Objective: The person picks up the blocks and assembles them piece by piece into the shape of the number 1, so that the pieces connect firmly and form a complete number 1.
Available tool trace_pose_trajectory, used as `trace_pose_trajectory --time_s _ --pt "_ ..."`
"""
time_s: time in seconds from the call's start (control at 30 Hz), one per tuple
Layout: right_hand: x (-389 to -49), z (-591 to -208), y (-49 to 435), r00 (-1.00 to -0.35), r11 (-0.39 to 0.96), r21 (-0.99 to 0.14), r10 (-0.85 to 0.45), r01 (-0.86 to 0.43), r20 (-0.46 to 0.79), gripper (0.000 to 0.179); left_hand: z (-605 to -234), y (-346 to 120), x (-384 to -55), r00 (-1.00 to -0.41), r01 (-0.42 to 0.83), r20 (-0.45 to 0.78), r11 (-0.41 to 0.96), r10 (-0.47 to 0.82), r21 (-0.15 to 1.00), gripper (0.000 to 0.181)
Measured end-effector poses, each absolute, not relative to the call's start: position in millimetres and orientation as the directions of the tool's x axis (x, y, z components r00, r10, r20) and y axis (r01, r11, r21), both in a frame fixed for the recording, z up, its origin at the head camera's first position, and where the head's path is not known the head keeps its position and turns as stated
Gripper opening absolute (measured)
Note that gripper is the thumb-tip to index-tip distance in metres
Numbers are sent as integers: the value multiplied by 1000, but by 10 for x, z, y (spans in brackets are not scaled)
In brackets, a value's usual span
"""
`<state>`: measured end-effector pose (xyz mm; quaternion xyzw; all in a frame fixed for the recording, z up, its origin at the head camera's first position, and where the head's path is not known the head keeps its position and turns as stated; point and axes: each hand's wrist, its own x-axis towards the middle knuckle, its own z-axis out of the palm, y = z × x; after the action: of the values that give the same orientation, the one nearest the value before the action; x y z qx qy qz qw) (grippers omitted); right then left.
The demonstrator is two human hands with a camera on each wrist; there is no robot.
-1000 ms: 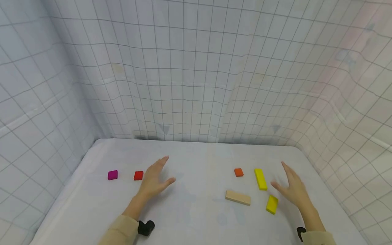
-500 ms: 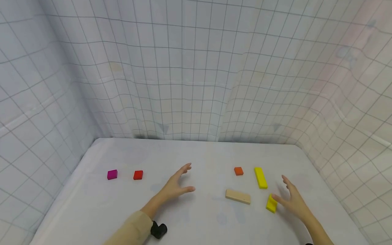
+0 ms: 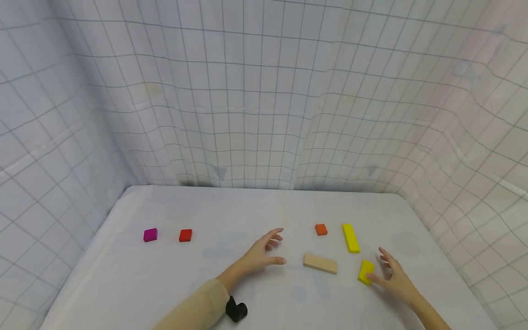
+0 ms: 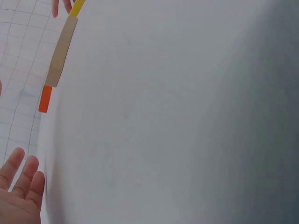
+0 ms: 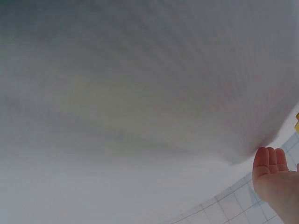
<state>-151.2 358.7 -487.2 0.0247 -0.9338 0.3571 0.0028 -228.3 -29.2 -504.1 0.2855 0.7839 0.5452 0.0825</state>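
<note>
My left hand (image 3: 260, 254) hovers over the middle of the table, thumb and fingers spread, holding nothing. To its right lies a plain wooden block (image 3: 320, 263), just beyond the thumb tip. My right hand (image 3: 393, 277) is beside the short yellow block (image 3: 365, 272); its thumb overlaps the block's near corner and its fingers stand apart on the far right side. Behind these lie a long yellow block (image 3: 351, 238) and a small orange block (image 3: 321, 229). In the left wrist view the wooden block (image 4: 62, 52) shows past the left hand's fingers (image 4: 35, 186).
A magenta block (image 3: 150, 235) and a red block (image 3: 185, 235) lie at the left of the white table (image 3: 123, 284). Grid-patterned white curtains (image 3: 264, 114) enclose the back and both sides. A black wrist device (image 3: 236, 310) sits below the left sleeve.
My left hand has moved right from near the red block toward the wooden block. My right hand has come nearer to me, down beside the short yellow block. The blocks have stayed put.
</note>
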Motion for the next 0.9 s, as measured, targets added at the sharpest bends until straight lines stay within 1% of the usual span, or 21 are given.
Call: trace_pose_trajectory --time_s 0.13,0.37,0.6,0.77,0.9 --pt "-1506 -4929 3570 -995 776 -624 -55 -92 79 83 -5084 -174 -2294 -813 361 187 225 551 905 75" --pt "-1501 -4949 3559 -999 826 -563 -34 -28 0 87 -5098 -8 -2274 -795 384 179 251 579 889 72" --pt "-1495 -4909 3550 -998 832 -554 -29 10 -62 86 -5143 110 -2282 -779 430 197 279 595 859 67" --pt "-1475 -4909 3558 -998 835 -551 -40 -3 -55 83 -5169 190 -2292 -759 484 218 308 613 819 64" --pt "-1474 -4919 3559 -998 836 -549 -42 -7 -51 80 -5180 238 -2287 -758 533 233 371 610 761 63"
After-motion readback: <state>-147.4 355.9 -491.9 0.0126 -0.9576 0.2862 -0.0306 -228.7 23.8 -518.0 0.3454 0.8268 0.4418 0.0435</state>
